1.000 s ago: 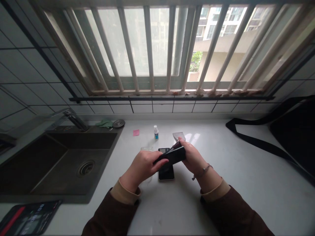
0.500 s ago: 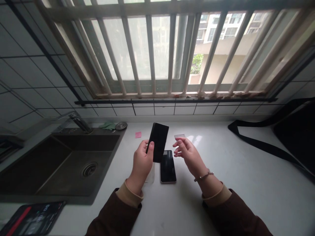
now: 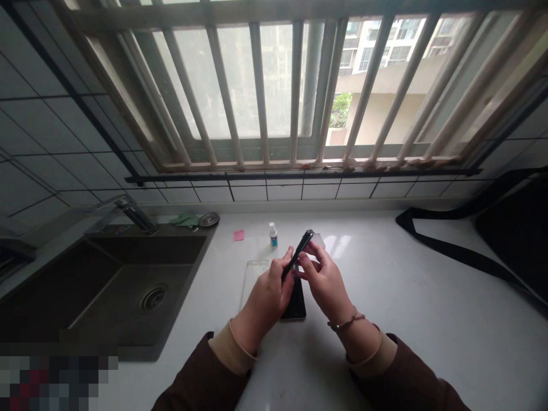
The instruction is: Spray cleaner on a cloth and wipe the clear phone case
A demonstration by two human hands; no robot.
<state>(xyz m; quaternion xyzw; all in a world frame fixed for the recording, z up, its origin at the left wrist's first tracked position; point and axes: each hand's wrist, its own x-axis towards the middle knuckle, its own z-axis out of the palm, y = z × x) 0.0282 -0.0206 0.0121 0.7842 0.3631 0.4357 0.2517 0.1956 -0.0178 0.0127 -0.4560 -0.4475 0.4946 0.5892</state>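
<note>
Nearest, both sleeves rest over the counter (image 3: 428, 297). The left hand (image 3: 268, 299) pinches the lower end of a dark phone (image 3: 298, 254), fingers closed narrow on its edges; the right hand (image 3: 325, 279) touches its upper side with thumb and fingertips, held loosely. The phone is tilted edge-on above a second phone (image 3: 296, 305) lying flat. It looks stiff, light, smooth and likely slippery and breakable, so the long edges seem the safest grip. Left lies a clear case (image 3: 252, 274); farther, a small bottle (image 3: 273, 234) and pink note (image 3: 238, 235).
</note>
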